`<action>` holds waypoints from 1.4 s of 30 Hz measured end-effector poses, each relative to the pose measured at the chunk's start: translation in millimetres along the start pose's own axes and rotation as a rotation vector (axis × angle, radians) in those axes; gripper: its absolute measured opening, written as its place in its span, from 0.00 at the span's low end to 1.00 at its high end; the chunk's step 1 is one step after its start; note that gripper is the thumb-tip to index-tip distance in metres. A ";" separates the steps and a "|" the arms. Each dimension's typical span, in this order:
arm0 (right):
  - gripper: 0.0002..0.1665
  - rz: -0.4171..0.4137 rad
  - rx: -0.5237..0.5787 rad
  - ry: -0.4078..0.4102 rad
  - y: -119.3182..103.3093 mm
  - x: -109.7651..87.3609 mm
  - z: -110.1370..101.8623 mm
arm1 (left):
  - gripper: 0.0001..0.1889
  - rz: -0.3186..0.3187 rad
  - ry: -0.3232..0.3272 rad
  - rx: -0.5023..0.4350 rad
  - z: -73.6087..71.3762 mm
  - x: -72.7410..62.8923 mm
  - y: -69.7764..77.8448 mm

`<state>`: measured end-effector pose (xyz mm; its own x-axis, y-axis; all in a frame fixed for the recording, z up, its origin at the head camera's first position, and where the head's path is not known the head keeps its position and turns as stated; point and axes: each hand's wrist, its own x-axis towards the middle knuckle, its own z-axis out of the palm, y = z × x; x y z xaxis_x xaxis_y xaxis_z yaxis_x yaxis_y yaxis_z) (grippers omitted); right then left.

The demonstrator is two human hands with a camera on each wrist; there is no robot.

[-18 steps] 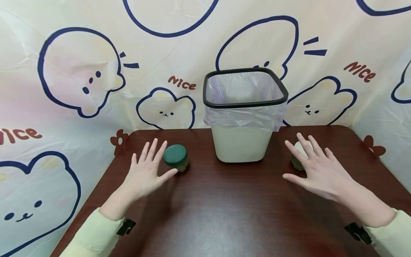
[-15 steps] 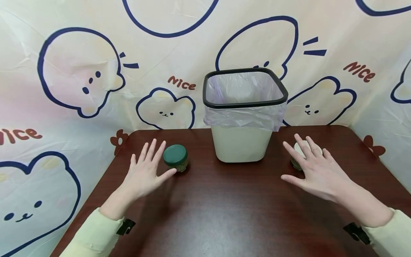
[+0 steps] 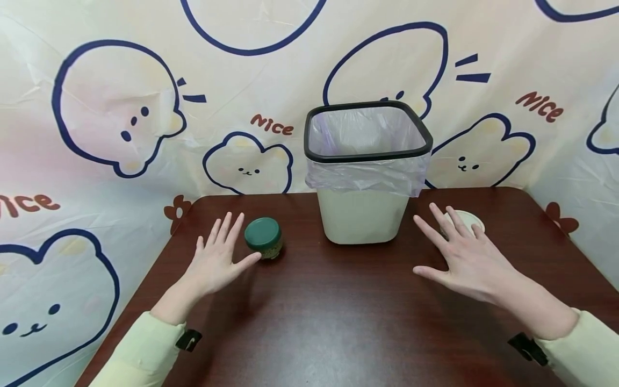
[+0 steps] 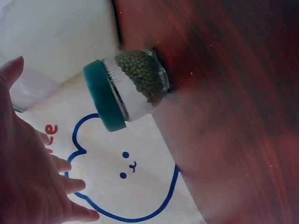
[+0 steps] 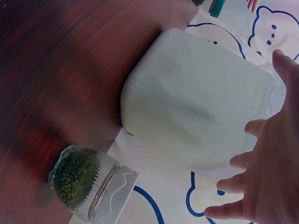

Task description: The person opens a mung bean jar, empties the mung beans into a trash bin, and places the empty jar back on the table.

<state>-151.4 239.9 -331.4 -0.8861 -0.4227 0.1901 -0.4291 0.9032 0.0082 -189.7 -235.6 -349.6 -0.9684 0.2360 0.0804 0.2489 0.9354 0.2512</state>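
A bin [image 3: 364, 217] is standing midway along the rear of the worktop [image 3: 329, 322], with a liner [image 3: 367, 177] lying inside it and folding down over its rim. One jar [image 3: 263, 236] is standing to the bin's left, another jar [image 3: 468, 221] to its right; grains are filling part of each, and a lid is sitting on both. Of the hands, the left hand [image 3: 213, 263] is hovering left of the first jar, while the right hand [image 3: 469, 263] is hovering before the second, both apart from them. A sheet [image 3: 242, 97] is hanging behind and along both sides.
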 end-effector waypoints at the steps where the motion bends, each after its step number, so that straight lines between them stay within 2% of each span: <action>1: 0.54 0.001 0.000 -0.002 -1.0 0.3 0.3 | 0.51 -0.002 -0.002 -0.011 0.9 0.7 -0.7; 11: 0.53 -0.028 0.019 -0.007 -9.9 5.8 3.4 | 0.55 -0.018 -0.032 -0.177 13.5 16.4 -12.4; 18: 0.53 -0.068 0.029 0.003 -15.7 9.8 6.6 | 0.58 -0.004 -0.038 -0.284 19.2 29.6 -18.5; 26: 0.53 -0.108 0.030 0.015 -23.8 14.3 14.4 | 0.59 -0.029 -0.099 -0.522 31.3 37.6 -25.7; 31: 0.53 -0.124 0.046 0.010 -30.0 16.6 19.0 | 0.58 0.019 -0.131 -0.706 38.1 35.6 -27.1; 34: 0.53 -0.136 0.052 0.010 -34.4 19.5 20.9 | 0.57 0.023 -0.133 -0.785 43.0 36.9 -28.8; 37: 0.53 -0.148 0.060 0.005 -38.5 22.7 22.4 | 0.57 0.001 -0.128 -0.821 51.8 41.9 -34.8; 42: 0.52 -0.170 0.070 -0.001 -43.3 26.5 23.7 | 0.53 -0.020 -0.123 -0.849 60.0 49.0 -35.7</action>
<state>-160.5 187.9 -350.0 -0.8001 -0.5689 0.1905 -0.5837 0.8115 -0.0279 -247.0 -241.7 -412.5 -0.9553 0.2947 -0.0243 0.1121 0.4367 0.8926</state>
